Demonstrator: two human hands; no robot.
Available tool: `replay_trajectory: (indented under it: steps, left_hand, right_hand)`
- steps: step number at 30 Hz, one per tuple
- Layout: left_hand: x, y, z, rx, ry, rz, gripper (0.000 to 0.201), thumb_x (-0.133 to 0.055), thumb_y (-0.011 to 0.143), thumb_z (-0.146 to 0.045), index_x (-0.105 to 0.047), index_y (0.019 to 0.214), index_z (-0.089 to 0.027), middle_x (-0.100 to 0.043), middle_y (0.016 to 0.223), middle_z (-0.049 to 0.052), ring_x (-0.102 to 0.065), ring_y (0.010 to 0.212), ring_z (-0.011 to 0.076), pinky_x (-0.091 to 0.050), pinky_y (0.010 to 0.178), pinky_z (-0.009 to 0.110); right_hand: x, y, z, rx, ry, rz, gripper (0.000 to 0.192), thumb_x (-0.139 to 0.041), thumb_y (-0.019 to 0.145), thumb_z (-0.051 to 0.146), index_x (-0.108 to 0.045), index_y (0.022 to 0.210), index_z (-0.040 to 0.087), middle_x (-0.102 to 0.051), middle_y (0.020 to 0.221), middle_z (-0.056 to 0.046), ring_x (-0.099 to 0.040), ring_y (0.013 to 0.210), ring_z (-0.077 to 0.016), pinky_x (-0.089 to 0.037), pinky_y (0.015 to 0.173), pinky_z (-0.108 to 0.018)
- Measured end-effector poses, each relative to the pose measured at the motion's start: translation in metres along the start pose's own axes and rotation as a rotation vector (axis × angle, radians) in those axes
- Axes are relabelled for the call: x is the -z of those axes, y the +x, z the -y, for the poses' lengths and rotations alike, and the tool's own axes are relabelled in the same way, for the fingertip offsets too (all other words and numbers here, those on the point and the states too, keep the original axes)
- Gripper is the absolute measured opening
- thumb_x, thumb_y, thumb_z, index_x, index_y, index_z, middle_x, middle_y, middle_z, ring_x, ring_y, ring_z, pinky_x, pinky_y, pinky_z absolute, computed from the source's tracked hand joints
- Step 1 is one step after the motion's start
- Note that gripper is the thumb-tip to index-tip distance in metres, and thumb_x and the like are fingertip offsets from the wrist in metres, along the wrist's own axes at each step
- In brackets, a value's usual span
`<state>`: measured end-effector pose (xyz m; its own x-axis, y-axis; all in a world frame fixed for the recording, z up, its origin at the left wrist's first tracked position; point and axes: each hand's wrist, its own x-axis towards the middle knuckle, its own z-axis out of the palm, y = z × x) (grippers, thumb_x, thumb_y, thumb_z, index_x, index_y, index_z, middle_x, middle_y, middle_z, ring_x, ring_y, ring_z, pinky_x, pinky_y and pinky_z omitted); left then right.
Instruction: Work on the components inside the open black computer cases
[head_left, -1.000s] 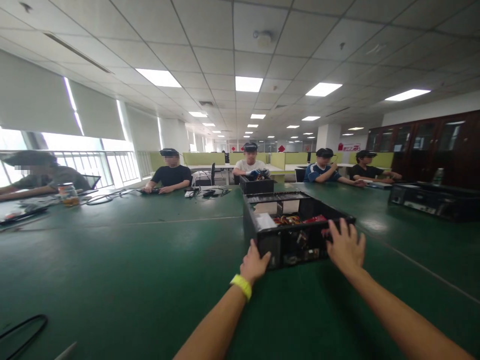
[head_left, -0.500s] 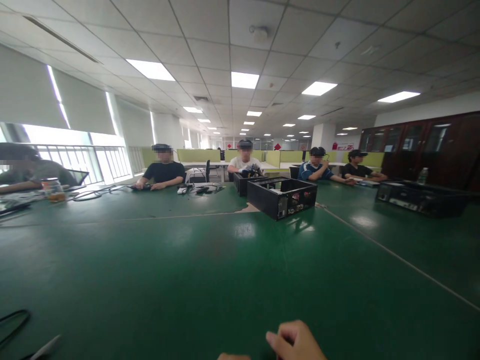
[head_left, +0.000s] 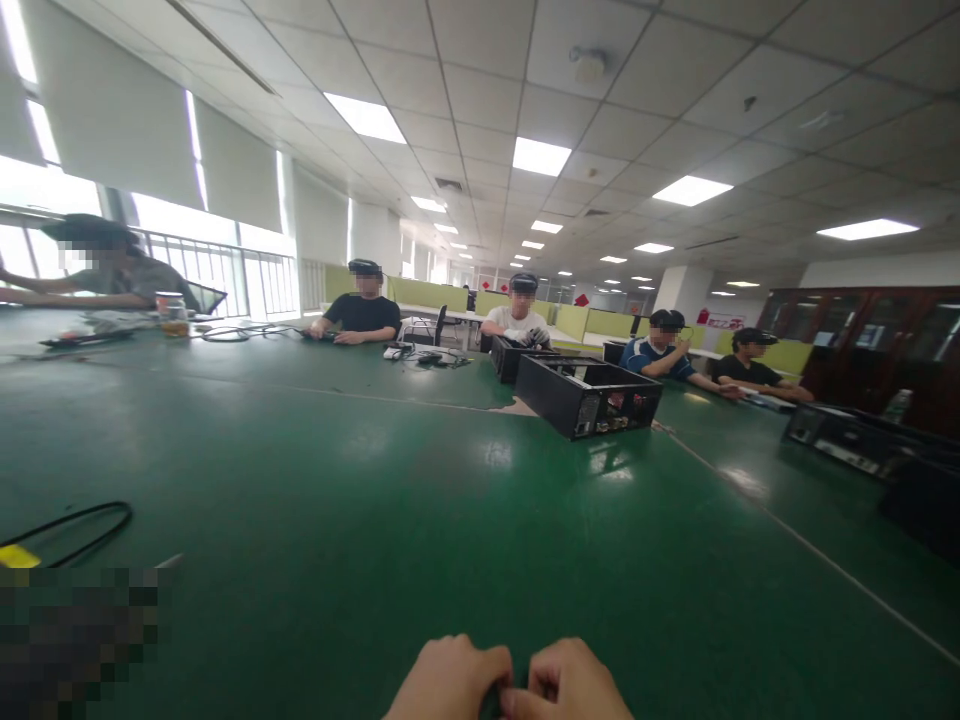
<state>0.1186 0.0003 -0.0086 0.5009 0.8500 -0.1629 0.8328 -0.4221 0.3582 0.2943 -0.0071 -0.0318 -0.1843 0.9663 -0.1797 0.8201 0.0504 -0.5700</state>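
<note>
My left hand (head_left: 448,680) and my right hand (head_left: 568,685) sit together at the near edge of the green table (head_left: 375,500), knuckles up, fingers curled in and the two hands touching. Nothing shows inside either hand. An open black computer case (head_left: 589,397) stands far out on the table, well beyond my reach, with its rear panel and ports facing me.
A black cable loop (head_left: 75,525) lies at the near left beside a yellow tag (head_left: 16,556). A second black case (head_left: 517,357) stands behind the first, in front of a seated person. Several people sit along the far side. More black cases (head_left: 847,440) line the right.
One second ago both my hands gripped the black case close in front of me. Now the case stands far out on the table and my hands are drawn back, closed together at the near edge.
</note>
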Motion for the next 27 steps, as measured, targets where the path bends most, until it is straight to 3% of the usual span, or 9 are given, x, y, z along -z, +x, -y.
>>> replay_trajectory:
  steps: [2, 8, 17, 27]
  left_hand:
    - [0.001, -0.002, 0.001, 0.001, 0.022, 0.0, 0.024, -0.056, 0.076, -0.046, -0.066, 0.087, -0.028, -0.066, 0.074, 0.003, -0.063, 0.073, 0.0249, -0.042, 0.059, 0.027]
    - [-0.003, -0.014, -0.001, -0.065, -0.002, -0.098, 0.024, -0.056, 0.079, -0.048, -0.067, 0.081, -0.027, -0.065, 0.067, 0.0, -0.061, 0.066, 0.0198, -0.041, 0.059, 0.026]
    - [-0.02, -0.006, 0.012, -0.161, 0.104, -0.107, 0.031, -0.054, 0.079, -0.044, -0.064, 0.061, -0.021, -0.063, 0.058, 0.001, -0.059, 0.058, 0.0169, -0.04, 0.056, 0.024]
    - [-0.015, -0.006, 0.007, -0.111, 0.137, -0.05, 0.02, -0.056, 0.078, -0.039, -0.067, 0.071, -0.024, -0.068, 0.068, 0.001, -0.064, 0.068, 0.0206, -0.043, 0.059, 0.025]
  right_hand:
    - [0.001, 0.005, 0.002, 0.012, 0.026, 0.031, 0.03, -0.064, 0.07, 0.041, -0.055, 0.054, 0.017, -0.043, 0.052, 0.004, -0.042, 0.057, -0.0107, -0.023, 0.051, -0.024]
    - [0.0, 0.001, -0.011, 0.058, 0.112, 0.06, 0.025, -0.064, 0.071, 0.035, -0.055, 0.056, 0.016, -0.041, 0.05, 0.005, -0.039, 0.054, -0.0089, -0.021, 0.049, -0.023]
    - [-0.002, -0.003, -0.012, 0.135, 0.03, 0.006, 0.023, -0.067, 0.068, 0.036, -0.061, 0.056, 0.017, -0.052, 0.053, 0.004, -0.044, 0.055, -0.0087, -0.025, 0.053, -0.022]
    - [-0.003, -0.001, -0.014, 0.158, 0.021, 0.038, 0.022, -0.067, 0.068, 0.037, -0.064, 0.06, 0.017, -0.053, 0.052, 0.005, -0.044, 0.053, -0.0073, -0.023, 0.05, -0.022]
